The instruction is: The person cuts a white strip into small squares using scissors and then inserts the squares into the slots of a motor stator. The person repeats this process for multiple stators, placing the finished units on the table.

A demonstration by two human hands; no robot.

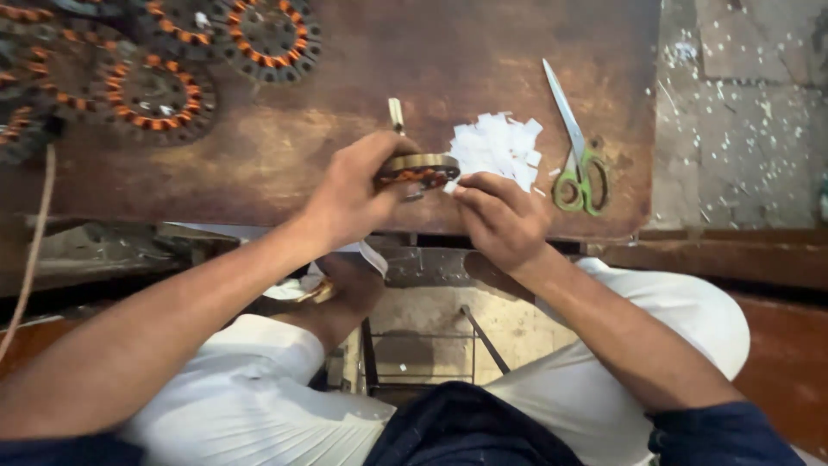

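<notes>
My left hand (349,194) grips a round motor stator (420,169) with a brass-coloured rim and orange copper windings, held on edge just above the near edge of the brown wooden table (293,147). My right hand (498,216) pinches a small white paper slip (451,185) against the stator's right side. A pile of white paper slips (498,147) lies on the table right behind my right hand.
Green-handled scissors (576,155) lie right of the paper pile. Several wound stators (159,95) sit at the table's far left. A small pale tool (397,114) lies behind the held stator. A cord (39,233) hangs at the left. My white-clad knees (681,319) are below.
</notes>
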